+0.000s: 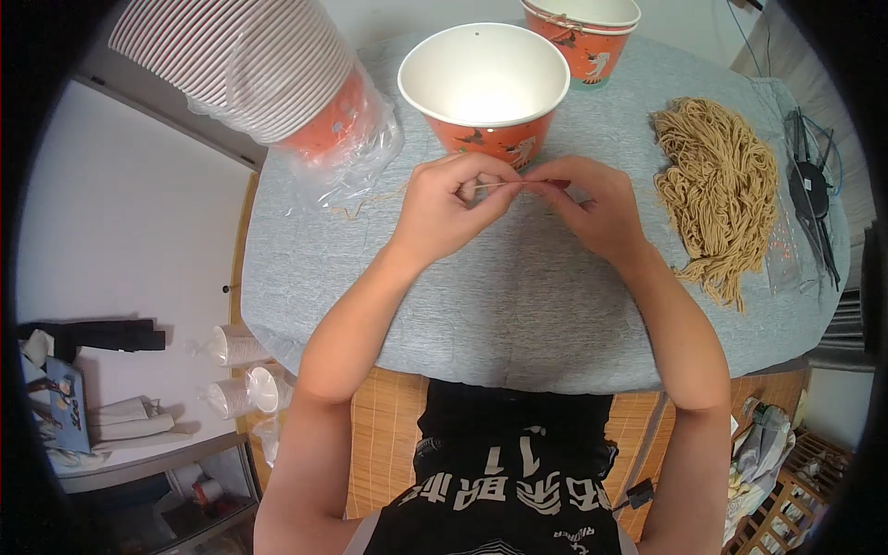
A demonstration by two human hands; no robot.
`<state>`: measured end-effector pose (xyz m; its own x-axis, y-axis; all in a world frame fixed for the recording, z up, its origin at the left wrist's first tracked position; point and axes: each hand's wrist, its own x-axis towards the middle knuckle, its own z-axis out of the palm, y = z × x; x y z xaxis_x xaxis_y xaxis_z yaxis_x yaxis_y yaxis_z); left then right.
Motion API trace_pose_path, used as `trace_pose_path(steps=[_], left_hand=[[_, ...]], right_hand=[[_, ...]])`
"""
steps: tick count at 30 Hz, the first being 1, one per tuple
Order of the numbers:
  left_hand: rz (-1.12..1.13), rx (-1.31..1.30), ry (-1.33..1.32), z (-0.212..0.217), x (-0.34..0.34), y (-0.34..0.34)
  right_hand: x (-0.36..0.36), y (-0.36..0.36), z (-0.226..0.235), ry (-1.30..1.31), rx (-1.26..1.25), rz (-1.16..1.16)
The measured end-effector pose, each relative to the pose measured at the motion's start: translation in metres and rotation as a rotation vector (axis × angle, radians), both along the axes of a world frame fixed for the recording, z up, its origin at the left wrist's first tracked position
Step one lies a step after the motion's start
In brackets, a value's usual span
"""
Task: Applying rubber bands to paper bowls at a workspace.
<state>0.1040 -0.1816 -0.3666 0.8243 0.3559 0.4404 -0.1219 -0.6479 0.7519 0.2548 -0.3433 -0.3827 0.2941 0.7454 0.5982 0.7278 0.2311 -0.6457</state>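
My left hand (pixel 458 203) is closed in a pinch, with a thin tan cord (pixel 485 187) showing between its fingers. Opposite it, my right hand (pixel 597 203) pinches a small, flat, dark red piece (pixel 557 183) whose kind I cannot make out. The fingertips of both hands meet just in front of a large orange paper bucket (pixel 486 137) with a white inside, standing upright. Whether the cord runs through the red piece is hidden by my fingers. A length of similar cord (pixel 348 211) lies on the tablecloth left of my left hand.
A tall stack of nested paper buckets (pixel 240 65) in clear plastic leans at the far left. More orange buckets (pixel 592 55), with cord on them, stand at the back. Right of my hands lies a heap of tan cord (pixel 717 185), beside a black device (pixel 810 190) with cables.
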Motion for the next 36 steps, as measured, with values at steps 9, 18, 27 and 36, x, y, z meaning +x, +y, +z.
trace_pose_path(steps=[9,18,27,36], left_hand=[[-0.029,0.111,-0.045,0.003,-0.001,-0.003],[-0.055,0.184,-0.078,0.006,-0.003,-0.006],[-0.074,0.271,-0.122,0.005,-0.003,-0.007],[-0.077,0.338,-0.168,0.001,-0.002,-0.007]], right_hand=[[-0.005,0.000,0.000,0.003,-0.017,0.009],[-0.005,-0.001,-0.002,-0.110,0.002,-0.003],[-0.007,-0.002,-0.002,-0.053,-0.039,0.044],[-0.015,-0.001,0.005,0.418,-0.264,0.122]])
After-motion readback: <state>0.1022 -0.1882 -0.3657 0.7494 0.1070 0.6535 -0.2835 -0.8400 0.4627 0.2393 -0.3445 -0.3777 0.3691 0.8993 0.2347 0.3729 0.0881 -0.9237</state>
